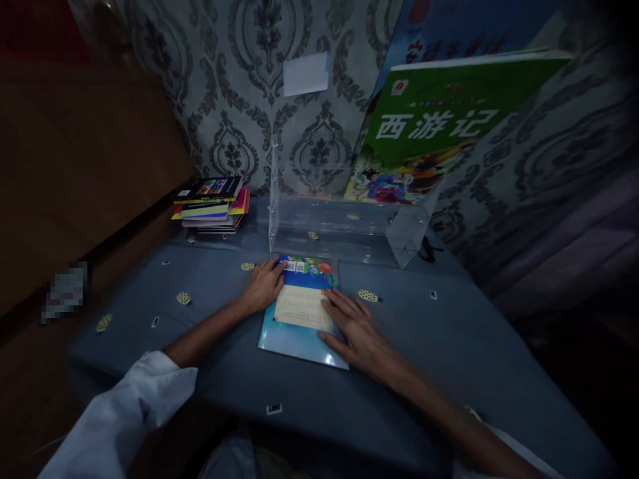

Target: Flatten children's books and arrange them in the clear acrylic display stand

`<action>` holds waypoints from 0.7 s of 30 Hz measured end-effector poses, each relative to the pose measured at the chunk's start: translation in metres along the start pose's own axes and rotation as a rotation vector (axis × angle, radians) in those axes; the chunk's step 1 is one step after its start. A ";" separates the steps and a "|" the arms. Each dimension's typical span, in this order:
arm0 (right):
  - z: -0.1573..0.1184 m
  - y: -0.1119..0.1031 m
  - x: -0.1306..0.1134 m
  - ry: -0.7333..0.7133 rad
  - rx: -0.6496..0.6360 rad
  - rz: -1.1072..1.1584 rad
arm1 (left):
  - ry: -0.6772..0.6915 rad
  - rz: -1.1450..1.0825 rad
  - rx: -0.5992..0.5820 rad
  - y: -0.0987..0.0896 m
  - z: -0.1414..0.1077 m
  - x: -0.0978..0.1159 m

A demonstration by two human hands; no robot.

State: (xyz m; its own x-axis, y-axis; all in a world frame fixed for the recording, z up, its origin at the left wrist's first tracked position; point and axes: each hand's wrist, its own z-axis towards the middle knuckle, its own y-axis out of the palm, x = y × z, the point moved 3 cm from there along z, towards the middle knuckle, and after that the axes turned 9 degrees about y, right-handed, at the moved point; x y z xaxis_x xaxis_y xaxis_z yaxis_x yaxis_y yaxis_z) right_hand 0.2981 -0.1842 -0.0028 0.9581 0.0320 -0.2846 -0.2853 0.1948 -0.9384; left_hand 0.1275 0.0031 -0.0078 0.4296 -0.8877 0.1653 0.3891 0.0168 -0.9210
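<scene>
A thin blue book [302,306] with a cream text panel and two barcodes near its top lies flat on the blue patterned tablecloth [200,339]. My left hand [264,285] rests on the book's upper left edge, fingers extended. Across its right side lies my right hand [352,326], with the fingers spread over the panel's edge. Neither hand grips the book. Behind it stands a clear acrylic rack [344,243], which bears a large green book [434,133] with white characters on its right part.
A stack of books [212,206] sits at the back left of the table. A blue poster or book [424,33] is behind the green one. A white card [305,74] is on the patterned wall. Brown furniture [84,159] stands at the left.
</scene>
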 end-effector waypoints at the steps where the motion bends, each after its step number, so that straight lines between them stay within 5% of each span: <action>1: 0.009 0.002 -0.003 -0.003 0.001 -0.009 | -0.014 0.011 0.005 0.002 0.003 0.000; 6: 0.056 0.015 -0.014 -0.035 -0.003 -0.031 | -0.043 0.021 -0.001 0.003 0.008 0.005; 11: 0.089 0.023 0.007 0.002 0.082 0.009 | -0.069 0.014 -0.031 0.001 0.008 0.008; 16: 0.092 0.027 0.043 0.141 0.234 0.089 | -0.067 -0.001 -0.045 0.002 0.007 0.008; 21: 0.088 0.029 0.052 0.146 0.231 0.107 | -0.061 -0.002 -0.068 -0.002 0.007 0.010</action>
State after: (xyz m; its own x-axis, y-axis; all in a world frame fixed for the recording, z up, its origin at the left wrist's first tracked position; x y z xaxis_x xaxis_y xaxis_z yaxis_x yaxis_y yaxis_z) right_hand 0.3423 -0.0909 -0.0278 0.9042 -0.0741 -0.4207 -0.3553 0.4165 -0.8368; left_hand 0.1367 -0.0024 -0.0017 0.4783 -0.8583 0.1859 0.3348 -0.0175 -0.9421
